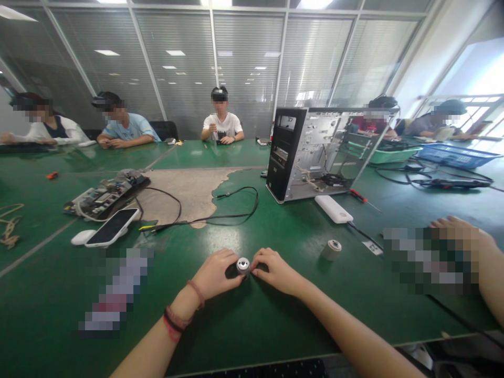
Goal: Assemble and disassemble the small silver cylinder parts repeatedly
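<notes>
A small cylindrical motor [243, 265] with a pale round end face and a dark centre stands upright on the green table. My left hand [218, 274] grips it from the left between thumb and fingers. From the right, my right hand [273, 270] has its thumb and fingertips pinched at the motor's side. A second motor [333, 250] of the same look stands farther to the right, apart from both hands.
An open computer case [303, 152] stands ahead, with a white power bank [334, 209] and a screwdriver [360, 197] beside it. Phone [112, 228], cable [236, 216] and dismantled circuit assembly [108, 194] lie left. Another person's hand [462, 236] is at right.
</notes>
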{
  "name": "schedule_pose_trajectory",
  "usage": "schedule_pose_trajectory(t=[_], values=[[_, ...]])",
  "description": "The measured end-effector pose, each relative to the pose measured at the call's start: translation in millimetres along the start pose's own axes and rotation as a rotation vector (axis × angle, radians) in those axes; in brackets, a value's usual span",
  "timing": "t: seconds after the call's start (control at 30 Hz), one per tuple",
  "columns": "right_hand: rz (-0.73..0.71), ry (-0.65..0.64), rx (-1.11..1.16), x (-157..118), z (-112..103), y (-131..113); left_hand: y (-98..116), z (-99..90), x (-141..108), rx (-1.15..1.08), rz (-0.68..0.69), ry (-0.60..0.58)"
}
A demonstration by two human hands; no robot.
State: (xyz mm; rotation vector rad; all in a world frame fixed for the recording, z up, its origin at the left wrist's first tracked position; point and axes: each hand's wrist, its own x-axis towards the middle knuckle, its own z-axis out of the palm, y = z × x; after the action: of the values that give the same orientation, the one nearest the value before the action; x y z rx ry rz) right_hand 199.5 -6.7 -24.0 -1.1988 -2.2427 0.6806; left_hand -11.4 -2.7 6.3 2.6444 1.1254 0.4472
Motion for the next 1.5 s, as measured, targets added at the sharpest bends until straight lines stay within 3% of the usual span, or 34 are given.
schedule_pose_trajectory(t=[0.17,0.4,0.6,0.8,1.13,1.33,1.5], values=[[0.004,-0.011,0.064,1,-3,1,1,-1.2,1,0.014,-0.002,-0.019],[-0.035,0.172,0.196,0,-11,-4,-3,-3.0,-1,0.018,0.015,-0.047],[-0.163,0.085,0.232,-2,-6,-15,-5,-2.0,-2,-0.006,0.028,-0.03],[-0.158,0.116,0.228,3,6,-15,-4,-2.0,-2,-0.01,0.03,-0.03],[-0.134,0.139,0.26,6,7,-14,-5,-2.0,-3,-0.014,0.023,-0.03],[-0.103,0.299,0.342,9,4,-14,-4,-6.3,-2,-0.036,0.006,-0.022],[-0.077,0.576,0.19,7,-35,-8,-5,-6.0,-4,-0.051,-0.009,-0.004]])
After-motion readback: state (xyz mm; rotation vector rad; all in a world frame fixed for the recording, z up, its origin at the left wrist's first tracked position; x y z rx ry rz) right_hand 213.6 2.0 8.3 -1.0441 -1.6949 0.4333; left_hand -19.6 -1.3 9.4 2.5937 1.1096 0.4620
